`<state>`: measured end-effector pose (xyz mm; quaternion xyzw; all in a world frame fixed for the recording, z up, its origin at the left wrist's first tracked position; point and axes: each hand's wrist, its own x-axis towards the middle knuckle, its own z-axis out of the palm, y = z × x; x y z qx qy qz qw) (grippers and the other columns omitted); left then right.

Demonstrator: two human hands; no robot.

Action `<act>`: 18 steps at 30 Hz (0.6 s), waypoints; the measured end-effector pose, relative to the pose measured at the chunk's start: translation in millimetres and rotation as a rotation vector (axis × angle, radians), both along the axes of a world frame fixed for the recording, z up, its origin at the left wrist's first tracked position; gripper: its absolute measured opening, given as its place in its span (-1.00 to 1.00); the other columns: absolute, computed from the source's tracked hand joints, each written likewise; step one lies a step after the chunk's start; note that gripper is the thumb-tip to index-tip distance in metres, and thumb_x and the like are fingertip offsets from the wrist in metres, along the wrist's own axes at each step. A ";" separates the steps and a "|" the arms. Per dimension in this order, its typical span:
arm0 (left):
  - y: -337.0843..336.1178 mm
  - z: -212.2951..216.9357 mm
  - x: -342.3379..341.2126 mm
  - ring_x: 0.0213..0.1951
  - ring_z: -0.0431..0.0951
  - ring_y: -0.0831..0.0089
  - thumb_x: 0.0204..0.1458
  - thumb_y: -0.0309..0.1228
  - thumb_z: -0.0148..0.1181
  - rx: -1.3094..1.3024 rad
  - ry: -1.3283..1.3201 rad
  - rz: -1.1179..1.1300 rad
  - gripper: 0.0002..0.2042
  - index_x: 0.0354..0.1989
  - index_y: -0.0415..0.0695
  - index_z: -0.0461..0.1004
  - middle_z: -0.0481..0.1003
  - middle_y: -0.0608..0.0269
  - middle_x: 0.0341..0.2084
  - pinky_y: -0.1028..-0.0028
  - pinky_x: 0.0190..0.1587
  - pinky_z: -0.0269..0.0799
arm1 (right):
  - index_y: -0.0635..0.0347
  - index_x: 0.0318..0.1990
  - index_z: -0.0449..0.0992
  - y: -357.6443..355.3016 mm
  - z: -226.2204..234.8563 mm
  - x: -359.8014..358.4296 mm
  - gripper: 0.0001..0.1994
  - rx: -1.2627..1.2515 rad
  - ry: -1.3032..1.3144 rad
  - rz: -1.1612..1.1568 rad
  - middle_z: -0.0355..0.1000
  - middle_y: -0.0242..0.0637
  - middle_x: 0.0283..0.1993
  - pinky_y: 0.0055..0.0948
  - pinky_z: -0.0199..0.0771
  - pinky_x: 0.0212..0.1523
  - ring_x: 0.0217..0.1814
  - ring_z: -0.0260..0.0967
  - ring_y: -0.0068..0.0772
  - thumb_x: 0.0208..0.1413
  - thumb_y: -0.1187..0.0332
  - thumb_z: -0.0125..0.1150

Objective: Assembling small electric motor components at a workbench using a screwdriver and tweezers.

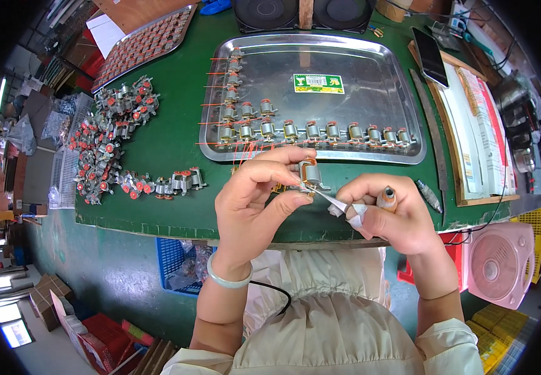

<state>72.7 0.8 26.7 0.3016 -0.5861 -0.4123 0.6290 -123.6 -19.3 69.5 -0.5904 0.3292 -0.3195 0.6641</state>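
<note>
Between the thumb and fingers of my left hand (245, 203) is a small silver solenoid-like part (310, 173) with an orange-red piece on it, held above the table's front edge. My right hand (408, 215) is closed on metal tweezers (332, 199), whose points touch the part's lower side. Also in that hand, a brown round-ended tool (387, 197) sticks up between the fingers; its kind I cannot make out. White tape wraps a right fingertip. Fine orange wires (245, 150) lie behind my left hand, partly hidden by it.
Just beyond my hands, a metal tray (358, 69) carries several similar parts along its left and front edges. A heap of such parts (99, 150) lies at left, near another filled tray (148, 47). At right are a long flat strip (430, 131), a phone (430, 57) and a board with papers (480, 125).
</note>
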 end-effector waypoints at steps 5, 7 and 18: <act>-5.0 -2.2 -0.6 -0.13 0.44 0.16 -0.16 -0.61 0.19 -0.034 0.017 -0.020 -0.76 -0.32 -0.21 0.27 0.35 -0.19 -0.13 0.33 -0.08 0.38 | 0.42 -0.28 0.43 -4.4 -5.7 -0.9 -0.81 0.477 -0.256 0.125 0.32 -0.36 -0.58 -0.67 0.07 -0.66 -0.66 0.14 -0.70 -0.08 0.57 -0.05; -5.4 -3.7 -0.8 -0.13 0.44 0.15 -0.16 -0.61 0.20 -0.043 0.010 -0.018 -0.76 -0.32 -0.21 0.27 0.35 -0.20 -0.13 0.32 -0.08 0.38 | 0.43 -0.27 0.42 -3.1 -5.4 1.8 -0.81 0.503 -0.290 0.118 0.32 -0.36 -0.58 -0.68 0.08 -0.66 -0.65 0.15 -0.70 -0.07 0.56 -0.04; -6.2 -9.1 -1.0 -0.05 0.38 0.15 -0.14 -0.69 0.14 -0.105 0.113 0.043 -0.73 -0.27 -0.26 0.24 0.34 -0.19 -0.12 0.30 -0.02 0.32 | 0.34 -0.31 0.45 -7.8 -3.3 -18.5 -0.83 0.046 0.039 0.060 0.34 -0.39 -0.56 -0.56 0.17 -0.62 -0.61 0.22 -0.59 -0.13 0.54 0.09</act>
